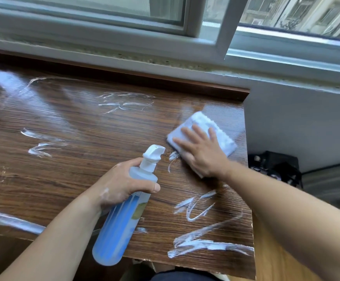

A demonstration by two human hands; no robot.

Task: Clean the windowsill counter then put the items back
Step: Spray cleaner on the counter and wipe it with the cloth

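The wood-grain surface (74,159) below the window fills most of the head view. It looks wet and glossy and is marked with white foam streaks (195,211), which lie in scattered patches: near the far edge, at the left, and along the near right corner.

A folded white cloth (203,122) lies flat on the surface close to its far right corner. The right grip (203,155) presses down on the cloth with fingers straight and spread apart, the palm covering the cloth's near half.

The left grip (122,183) is clamped around a spray bottle (122,226). Its fingers and thumb curl around the clear shoulder just under the white trigger head (152,157). The bottle is tilted and held above the surface, with its nozzle pointing away towards the cloth and its blue-labelled base hanging out past the near edge. A smear of white foam sits on the back of the left grip near the wrist.

Behind the surface a dark wooden lip runs along the wall, and above it stands the pale window frame (221,37). To the right, past the surface's end, a black object (274,169) sits low against the grey wall (296,122); what it is cannot be told.
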